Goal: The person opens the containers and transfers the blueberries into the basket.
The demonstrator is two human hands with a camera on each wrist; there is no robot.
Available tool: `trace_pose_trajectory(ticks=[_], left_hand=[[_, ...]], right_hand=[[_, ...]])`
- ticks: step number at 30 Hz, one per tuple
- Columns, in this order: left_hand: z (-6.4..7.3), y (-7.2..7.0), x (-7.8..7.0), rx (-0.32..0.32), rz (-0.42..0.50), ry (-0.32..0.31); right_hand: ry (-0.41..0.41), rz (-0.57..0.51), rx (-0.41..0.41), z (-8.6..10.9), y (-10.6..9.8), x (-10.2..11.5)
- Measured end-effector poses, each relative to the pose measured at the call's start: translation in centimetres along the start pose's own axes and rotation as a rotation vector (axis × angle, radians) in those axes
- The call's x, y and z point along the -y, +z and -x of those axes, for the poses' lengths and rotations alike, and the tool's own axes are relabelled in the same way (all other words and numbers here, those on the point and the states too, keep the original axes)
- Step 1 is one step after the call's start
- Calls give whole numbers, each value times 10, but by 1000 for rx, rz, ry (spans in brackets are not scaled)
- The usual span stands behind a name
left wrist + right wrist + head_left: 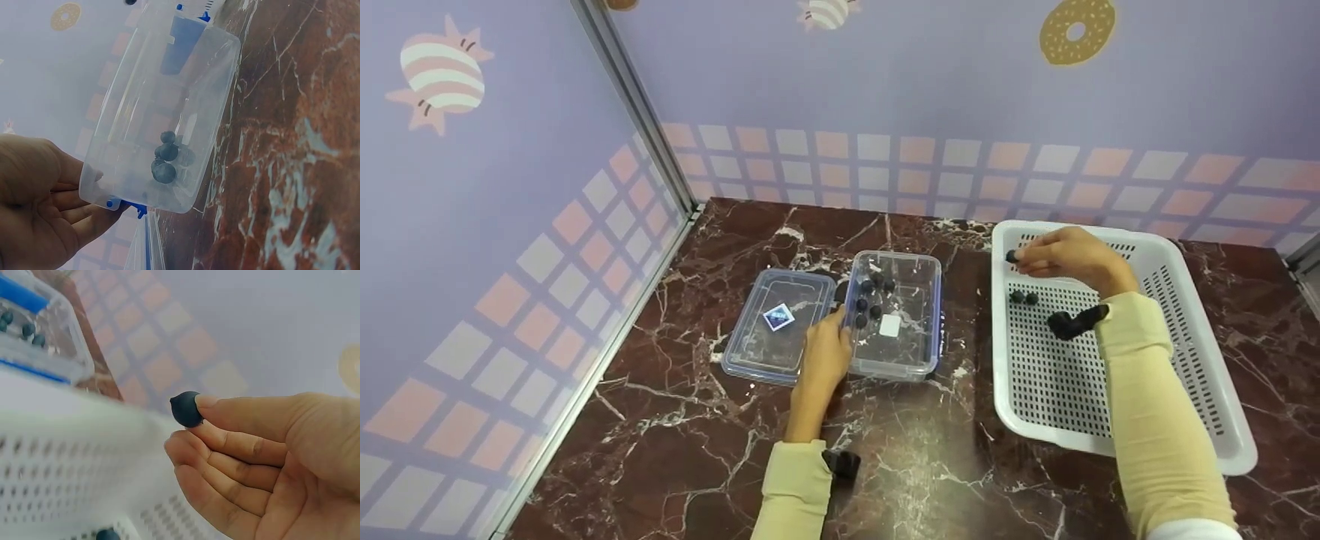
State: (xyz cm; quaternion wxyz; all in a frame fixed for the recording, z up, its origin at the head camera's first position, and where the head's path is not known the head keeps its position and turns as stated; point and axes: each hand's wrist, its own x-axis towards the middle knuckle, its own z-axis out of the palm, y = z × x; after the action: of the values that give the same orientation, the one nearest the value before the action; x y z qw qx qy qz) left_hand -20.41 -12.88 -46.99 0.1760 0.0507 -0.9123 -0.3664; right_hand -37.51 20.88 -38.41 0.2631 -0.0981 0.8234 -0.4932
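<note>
My right hand (1069,253) pinches a dark blueberry (185,409) between thumb and fingers, above the far left part of a white perforated basket (1046,429). Two more blueberries (1024,298) lie on the basket floor below it. With my left hand (825,351) I grip the left side wall of a clear plastic container (894,369). In the left wrist view the thumb is at the rim and the fingers lie outside the wall. Several blueberries (165,171) sit inside this container, mostly toward its left side.
Left of the container lies its clear lid (757,358), flat, with a blue diamond sticker (778,317). Everything stands on a dark red marbled table (697,442). Patterned walls (885,90) rise behind and at the left.
</note>
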Motion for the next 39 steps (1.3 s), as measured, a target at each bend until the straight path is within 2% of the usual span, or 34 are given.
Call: trace_pose_trajectory(ticks=[7,12,17,20,25,30,39], left_hand=[[-1,-1,1,0,-3,11],[0,-1,1,-5,-3,23],[-1,0,2,-3,-5,7],[-1,0,2,0,-5,9],[-1,-1,1,6,-2,4],[-1,-2,0,13,1,-7],[0,-1,0,9,-10,-24]], right_hand=[[119,-87,-10,-1,-14,-38],[208,-61,-72,-2,-15,-56],[253,6,-96,-5,-12,-68],[267,44,-92,-5,-12,-72],[282,36,-90,-5,-12,-71],[297,58,-119,-6,-12,-69],[288,57,-141,-2,-14,-67]])
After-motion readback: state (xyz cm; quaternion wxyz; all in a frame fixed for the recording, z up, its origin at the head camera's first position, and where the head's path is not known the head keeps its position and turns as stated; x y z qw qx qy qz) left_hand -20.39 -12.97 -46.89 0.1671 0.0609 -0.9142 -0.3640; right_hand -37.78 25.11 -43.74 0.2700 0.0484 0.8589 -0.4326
